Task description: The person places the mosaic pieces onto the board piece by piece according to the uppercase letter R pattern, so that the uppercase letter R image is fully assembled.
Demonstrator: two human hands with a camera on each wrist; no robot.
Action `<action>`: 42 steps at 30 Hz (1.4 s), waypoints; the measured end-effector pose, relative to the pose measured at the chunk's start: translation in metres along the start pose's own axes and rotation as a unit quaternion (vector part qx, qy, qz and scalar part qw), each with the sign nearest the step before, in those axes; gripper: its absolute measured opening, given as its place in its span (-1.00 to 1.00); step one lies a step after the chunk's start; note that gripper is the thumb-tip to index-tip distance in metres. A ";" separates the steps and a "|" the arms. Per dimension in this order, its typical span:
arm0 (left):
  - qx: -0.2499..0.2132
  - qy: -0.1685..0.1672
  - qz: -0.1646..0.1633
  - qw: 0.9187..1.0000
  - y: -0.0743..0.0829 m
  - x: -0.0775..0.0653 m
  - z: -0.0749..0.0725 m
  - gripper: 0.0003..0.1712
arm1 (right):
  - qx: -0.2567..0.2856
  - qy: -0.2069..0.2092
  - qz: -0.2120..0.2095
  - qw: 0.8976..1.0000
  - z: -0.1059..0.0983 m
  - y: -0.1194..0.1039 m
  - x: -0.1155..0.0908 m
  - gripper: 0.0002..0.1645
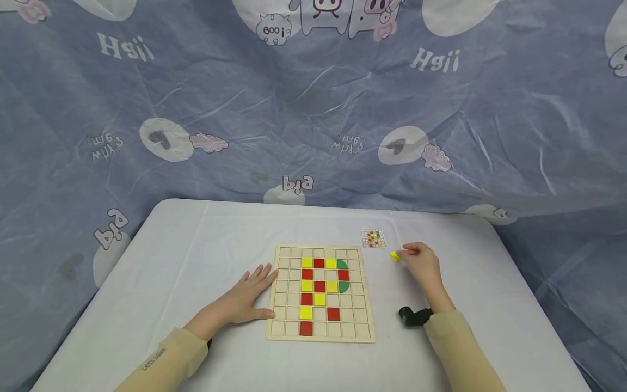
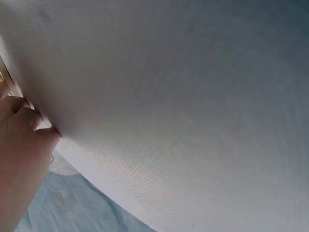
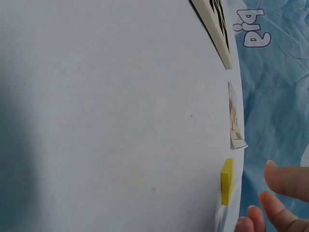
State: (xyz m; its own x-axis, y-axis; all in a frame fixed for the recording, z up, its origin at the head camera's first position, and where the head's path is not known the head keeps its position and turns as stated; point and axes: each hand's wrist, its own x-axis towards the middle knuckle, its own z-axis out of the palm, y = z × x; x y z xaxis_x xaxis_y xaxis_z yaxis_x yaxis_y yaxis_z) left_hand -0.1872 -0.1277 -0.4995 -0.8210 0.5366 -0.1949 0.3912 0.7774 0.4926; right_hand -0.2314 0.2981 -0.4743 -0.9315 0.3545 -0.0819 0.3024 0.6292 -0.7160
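Observation:
A pale wooden grid board [image 1: 289, 299] lies on the table, with red square tiles [image 1: 333, 314], yellow square tiles [image 1: 306, 313] and two green rounded tiles [image 1: 344, 287] in its cells. My left hand [image 1: 245, 299] rests flat at the board's left edge, fingers spread, with thumb and fingertips touching the rim. To the right of the board, my right hand [image 1: 421, 265] hovers at a yellow piece [image 1: 394, 256]. In the right wrist view that yellow piece [image 3: 227, 181] sits on the table, apart from the thumb [image 3: 287, 180] and the bent fingers. Nothing shows between them.
A small printed pattern card [image 1: 374, 238] lies beyond the board's right corner. A dark object [image 1: 413, 317], perhaps part of the wrist camera, is by the right sleeve. The white table [image 1: 220, 228] meets a blue-grey printed curtain [image 1: 313, 109] at its far edge.

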 end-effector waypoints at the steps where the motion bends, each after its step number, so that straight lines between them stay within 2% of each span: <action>1: 0.000 0.000 0.000 1.000 0.000 0.000 0.000 0.16 | -0.001 -0.003 0.006 1.000 0.000 0.001 0.001 -0.55; 10: 0.006 -0.002 -0.005 1.000 -0.002 0.001 0.003 0.17 | -0.043 -0.028 0.034 0.998 0.009 0.008 0.008 -0.40; 16: 0.004 0.003 -0.002 1.000 -0.002 0.000 0.005 0.18 | -0.065 -0.022 0.039 0.997 0.011 0.006 0.008 -0.47; 27: 0.007 0.008 0.000 1.000 -0.001 -0.001 0.004 0.16 | -0.048 -0.043 0.039 0.997 0.008 0.000 0.006 -0.53; 37: 0.002 0.007 0.001 1.000 0.000 -0.001 0.003 0.16 | -0.028 -0.027 0.034 0.999 0.011 0.000 0.005 -0.67; 42: 0.004 0.005 0.000 1.000 0.000 -0.001 0.001 0.16 | 0.005 -0.051 0.021 0.998 0.012 -0.004 -0.002 -0.64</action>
State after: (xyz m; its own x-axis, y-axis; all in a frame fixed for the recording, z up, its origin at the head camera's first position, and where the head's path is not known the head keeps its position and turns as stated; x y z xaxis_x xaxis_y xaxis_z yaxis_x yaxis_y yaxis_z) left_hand -0.1856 -0.1276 -0.5003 -0.8254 0.5333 -0.1854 0.3948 0.7799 0.4858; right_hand -0.2332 0.2863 -0.4794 -0.9338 0.3079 -0.1824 0.3407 0.6084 -0.7167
